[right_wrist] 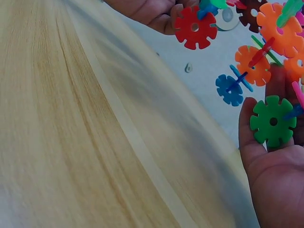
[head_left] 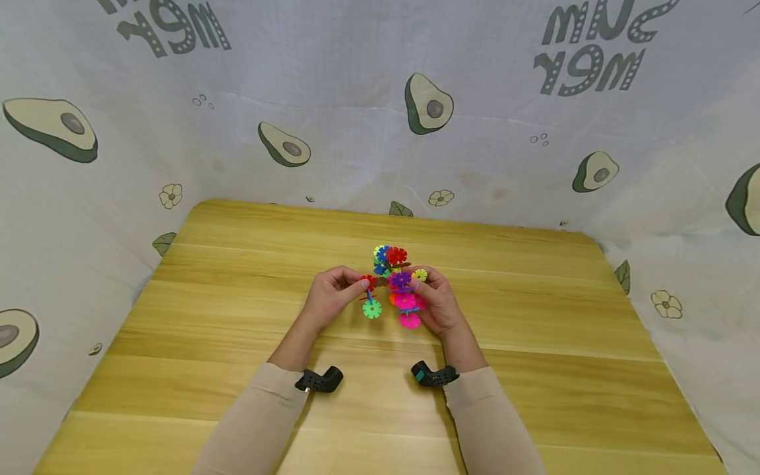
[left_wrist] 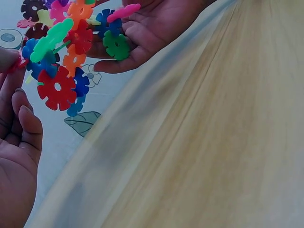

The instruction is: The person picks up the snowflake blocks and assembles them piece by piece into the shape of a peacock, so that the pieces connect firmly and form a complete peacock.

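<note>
Both hands hold up a linked cluster of colourful notched plastic snowflake discs (head_left: 405, 301) above the wooden table. My left hand (head_left: 332, 293) pinches a red disc (head_left: 369, 284) on the cluster's left side between thumb and fingertips. Below that disc hangs a light green disc (head_left: 372, 309). On the other side my right hand (head_left: 439, 303) grips the cluster, its thumb near a purple disc (head_left: 400, 280). In the right wrist view a green disc (right_wrist: 273, 122) lies against the right hand's fingers, and orange discs (right_wrist: 253, 65) stand above it. Parts of the right fingers are hidden behind discs.
The wooden table (head_left: 208, 330) extends around the hands. Behind it and at both sides hangs a white cloth (head_left: 356, 79) printed with avocados and flowers. A black camera band (head_left: 320, 379) is on the left wrist, another (head_left: 435, 375) on the right.
</note>
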### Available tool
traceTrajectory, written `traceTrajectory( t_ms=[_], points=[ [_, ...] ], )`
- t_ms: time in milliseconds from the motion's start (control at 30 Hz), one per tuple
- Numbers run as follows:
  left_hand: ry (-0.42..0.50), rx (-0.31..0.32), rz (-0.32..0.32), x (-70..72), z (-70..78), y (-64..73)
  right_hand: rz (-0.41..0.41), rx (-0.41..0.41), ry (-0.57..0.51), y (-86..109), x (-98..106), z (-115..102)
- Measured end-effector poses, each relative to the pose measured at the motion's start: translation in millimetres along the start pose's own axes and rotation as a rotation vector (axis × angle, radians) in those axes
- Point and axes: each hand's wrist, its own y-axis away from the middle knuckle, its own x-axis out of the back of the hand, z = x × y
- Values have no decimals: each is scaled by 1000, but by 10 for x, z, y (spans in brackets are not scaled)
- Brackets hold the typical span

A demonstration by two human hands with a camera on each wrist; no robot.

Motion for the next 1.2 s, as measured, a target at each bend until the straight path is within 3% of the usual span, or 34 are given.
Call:
traceTrajectory(
  t_ms=[533,767,1033,1200],
  points=[
    [-62,27,-2,24,27,14,27,-7,52,9,-5,23],
    [-206,-37,20,43,39,9,58,-12,114,18,-6,14],
    [-243,-78,10,55,31,7,70,-53,161,33,-10,0],
    [-260,-74,22,57,15,6,86,-35,163,29,-23,13]
  ],
)
